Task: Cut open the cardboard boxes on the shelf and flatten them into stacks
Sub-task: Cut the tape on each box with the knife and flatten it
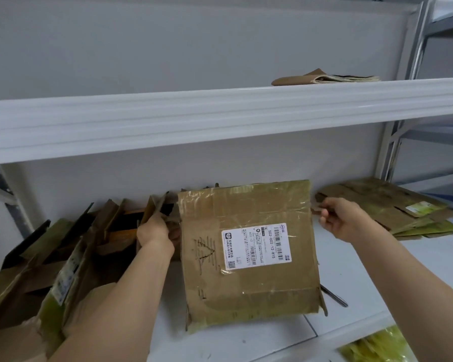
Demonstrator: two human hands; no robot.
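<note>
The white shelf [351, 278] carries a taped cardboard box [249, 254], upright boxes [71, 254] left, a flattened stack [392, 207] right.

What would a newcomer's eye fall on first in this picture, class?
First, the taped cardboard box standing mid-shelf, its white shipping label facing the camera. The left hand grips its left flap; the right hand reaches toward the flattened stack at right.

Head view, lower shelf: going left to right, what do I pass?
Leaning cardboard pile → left hand gripping a flap → labelled box → right hand pinching a cardboard scrap → flattened stack.
</note>
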